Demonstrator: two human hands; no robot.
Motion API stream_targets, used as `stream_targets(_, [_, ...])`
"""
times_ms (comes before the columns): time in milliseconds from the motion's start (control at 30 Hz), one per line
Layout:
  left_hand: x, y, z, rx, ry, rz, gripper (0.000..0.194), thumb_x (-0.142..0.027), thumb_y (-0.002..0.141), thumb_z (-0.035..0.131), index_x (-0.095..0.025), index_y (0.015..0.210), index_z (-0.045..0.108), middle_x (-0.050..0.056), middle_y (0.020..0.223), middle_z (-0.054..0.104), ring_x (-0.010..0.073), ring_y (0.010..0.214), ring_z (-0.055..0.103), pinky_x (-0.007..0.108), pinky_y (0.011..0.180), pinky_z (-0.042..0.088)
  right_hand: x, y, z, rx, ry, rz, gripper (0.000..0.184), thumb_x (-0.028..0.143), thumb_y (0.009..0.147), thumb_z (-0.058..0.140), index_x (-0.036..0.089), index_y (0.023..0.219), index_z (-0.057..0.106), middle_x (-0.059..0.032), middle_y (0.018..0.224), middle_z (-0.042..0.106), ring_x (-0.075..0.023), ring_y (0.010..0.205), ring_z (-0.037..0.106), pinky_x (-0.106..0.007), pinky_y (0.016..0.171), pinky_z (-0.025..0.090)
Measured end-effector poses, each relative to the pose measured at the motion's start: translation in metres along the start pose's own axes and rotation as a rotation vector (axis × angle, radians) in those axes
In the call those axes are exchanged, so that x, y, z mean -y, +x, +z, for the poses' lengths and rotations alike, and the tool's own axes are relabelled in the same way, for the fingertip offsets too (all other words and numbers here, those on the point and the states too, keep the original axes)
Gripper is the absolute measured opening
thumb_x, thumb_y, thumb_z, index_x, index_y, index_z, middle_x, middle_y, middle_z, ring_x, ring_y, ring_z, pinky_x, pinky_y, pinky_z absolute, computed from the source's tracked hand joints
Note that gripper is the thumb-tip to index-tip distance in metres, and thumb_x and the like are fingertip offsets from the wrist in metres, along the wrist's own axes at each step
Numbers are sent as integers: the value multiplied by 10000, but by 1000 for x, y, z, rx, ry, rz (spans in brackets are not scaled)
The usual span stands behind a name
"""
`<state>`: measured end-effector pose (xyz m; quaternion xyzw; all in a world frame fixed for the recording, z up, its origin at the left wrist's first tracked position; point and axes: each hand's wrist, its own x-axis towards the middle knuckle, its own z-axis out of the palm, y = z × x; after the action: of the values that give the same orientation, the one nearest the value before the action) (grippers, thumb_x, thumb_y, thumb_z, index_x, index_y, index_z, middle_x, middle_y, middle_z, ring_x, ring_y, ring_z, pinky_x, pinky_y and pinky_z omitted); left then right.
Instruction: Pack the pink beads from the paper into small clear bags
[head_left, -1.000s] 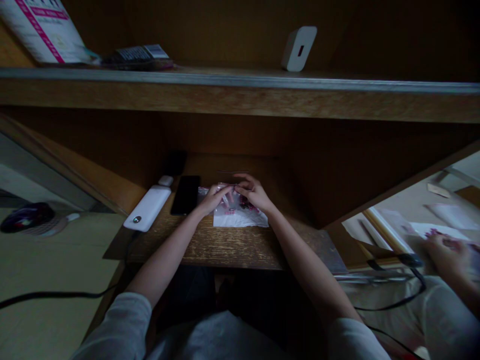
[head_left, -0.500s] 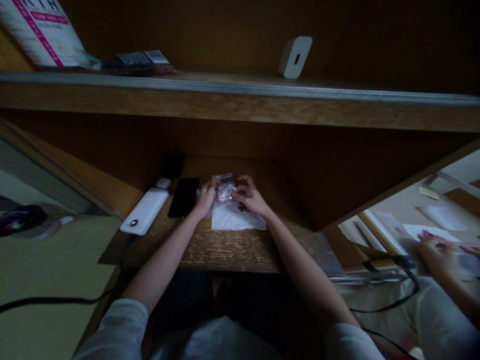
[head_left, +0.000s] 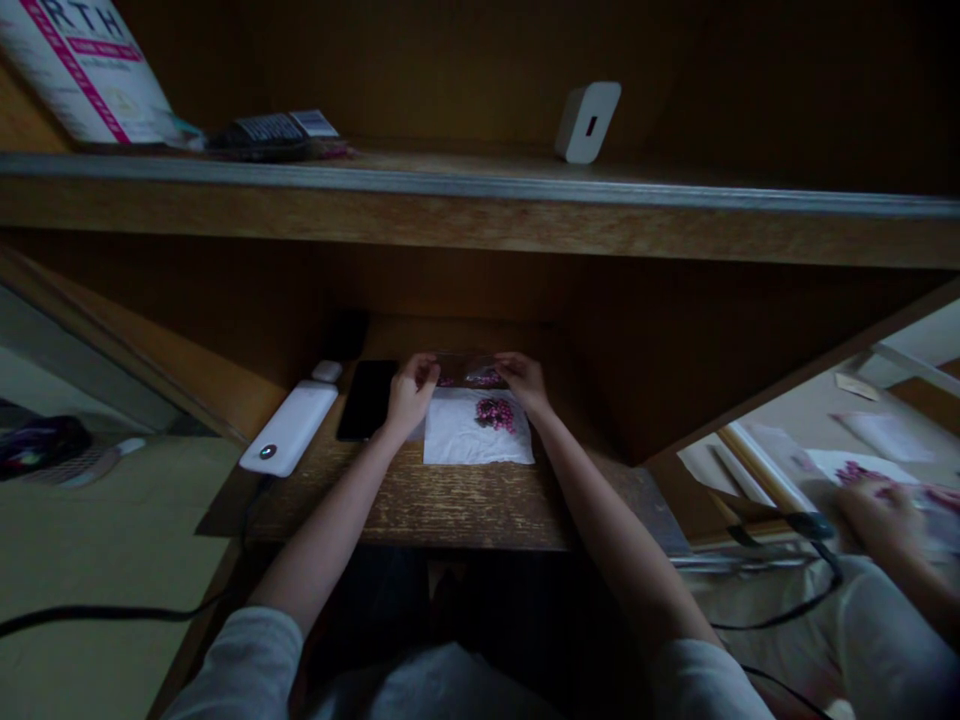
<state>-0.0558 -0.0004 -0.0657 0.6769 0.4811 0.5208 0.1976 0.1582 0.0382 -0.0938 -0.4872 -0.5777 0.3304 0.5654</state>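
Between my hands a clear plastic bag (head_left: 466,366) is stretched, with some pink beads showing in it. My left hand (head_left: 412,390) pinches the bag's left side, and my right hand (head_left: 523,380) pinches its right side. Just in front of the bag lies a white tissue (head_left: 452,428), creased and spread flat. A cluster of dark pink beads (head_left: 496,414) rests on the tissue's right half. To the left of my left hand a black phone (head_left: 367,400) lies flat on the wooden desk (head_left: 450,505).
A white power bank (head_left: 290,428) with a cable sits at the desk's left, a small white case (head_left: 326,371) behind it. Overhead, a shelf edge (head_left: 480,215) carries a white charger (head_left: 589,122) and a white package (head_left: 90,75). At right, another person's hand (head_left: 881,510) works over pink beads.
My hands have moved apart and slightly away from me, pulling the crumpled bag out wide. The tissue and bead cluster are now uncovered.
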Motion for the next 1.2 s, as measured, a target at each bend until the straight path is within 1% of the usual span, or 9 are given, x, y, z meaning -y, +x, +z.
stream_targets(167, [1, 0, 1, -5, 15, 4, 145, -300, 857, 492, -194, 931, 558, 32, 845, 622, 138, 753, 579, 250, 698, 434, -6, 5, 5, 34, -72, -12, 228, 308, 704, 581, 147, 858, 631, -83, 821, 677, -182, 747, 634, -314, 698, 486])
stream_targets(367, [9, -1, 4, 32, 21, -15, 157, -313, 840, 518, -200, 939, 565, 28, 839, 627, 141, 756, 587, 250, 692, 435, -11, 4, 2, 90, -164, 4, 236, 319, 746, 565, 163, 898, 656, -99, 934, 691, -213, 841, 647, -380, 791, 493])
stream_targets(533, [9, 0, 3, -3, 30, -6, 162, -324, 834, 523, -193, 917, 569, 20, 797, 620, 128, 699, 574, 232, 654, 423, -16, 5, 1, 127, -153, 37, 295, 291, 733, 585, 152, 985, 650, -111, 1005, 680, -230, 873, 650, -397, 796, 500])
stream_targets(733, [8, 2, 1, -46, 48, -28, 140, -296, 828, 518, -192, 909, 567, 14, 771, 612, 123, 665, 559, 221, 626, 410, -19, 4, 2, 158, -150, 15, 298, 272, 750, 577, 163, 1020, 642, -91, 998, 682, -222, 861, 650, -380, 787, 500])
stream_targets(833, [8, 3, 0, -59, 48, -26, 134, -290, 827, 514, -190, 901, 564, 12, 769, 609, 121, 659, 555, 218, 618, 406, -16, 2, 2, 155, -258, 2, 335, 255, 754, 585, 171, 1076, 623, -87, 996, 679, -218, 859, 640, -374, 792, 488])
stream_targets(967, [8, 5, -3, -77, 42, -38, 132, -291, 819, 521, -191, 895, 560, 6, 752, 602, 118, 641, 547, 215, 604, 399, -8, -1, 0, 135, -490, -96, 401, 250, 741, 615, 216, 1141, 598, -73, 1043, 659, -234, 988, 568, -416, 899, 409])
stream_targets(1067, [9, 5, -5, -83, 26, -45, 140, -295, 813, 525, -192, 902, 561, 8, 758, 600, 119, 642, 545, 215, 604, 399, -3, -3, -2, 145, -630, -136, 381, 300, 767, 595, 221, 1140, 605, -78, 1090, 640, -254, 1052, 512, -438, 931, 355])
stream_targets(1200, [10, 6, -5, -97, 23, -39, 143, -292, 811, 526, -193, 906, 567, 8, 755, 601, 121, 642, 544, 221, 609, 402, 0, -7, -3, 189, -717, -120, 352, 366, 814, 539, 217, 1122, 622, -95, 1107, 632, -280, 1075, 476, -461, 935, 301])
